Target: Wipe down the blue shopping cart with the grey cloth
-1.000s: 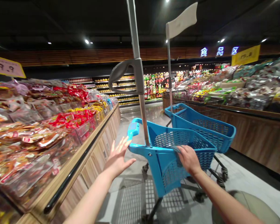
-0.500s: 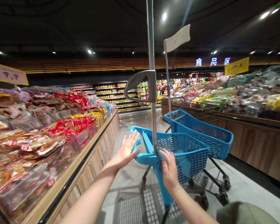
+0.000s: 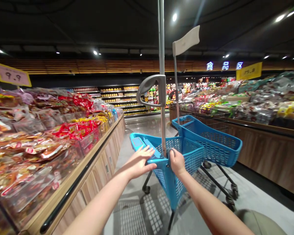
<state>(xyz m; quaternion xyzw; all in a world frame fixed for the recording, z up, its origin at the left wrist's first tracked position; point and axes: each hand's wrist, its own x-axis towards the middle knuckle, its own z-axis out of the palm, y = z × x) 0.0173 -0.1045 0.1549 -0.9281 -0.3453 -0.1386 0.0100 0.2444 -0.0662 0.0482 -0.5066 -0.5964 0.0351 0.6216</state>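
Note:
A small blue plastic shopping cart [image 3: 172, 182] stands before me in the aisle. My left hand [image 3: 140, 162] is open, its fingers spread over the near side of the cart's handle end; whether the palm presses on it I cannot tell. My right hand [image 3: 177, 162] is closed round the cart's upper edge, beside the foot of a metal pole [image 3: 162, 127]. That pole rises from the cart and carries a grey loop-shaped handle [image 3: 150, 90]. A second blue cart [image 3: 212, 140] with a flag [image 3: 186, 40] on its pole stands just beyond, to the right.
On the left runs a wood-sided display bin [image 3: 98, 163] piled with packaged food, edged by a black rail [image 3: 71, 192]. Another wood-sided bin [image 3: 267, 143] lines the right. Stocked shelves [image 3: 122, 98] are at the back. A knee [image 3: 259, 222] shows at lower right.
The near cart has turned, its basket swinging left and closer to the second cart. My right hand has tightened round its edge; my left hand has moved slightly right and down.

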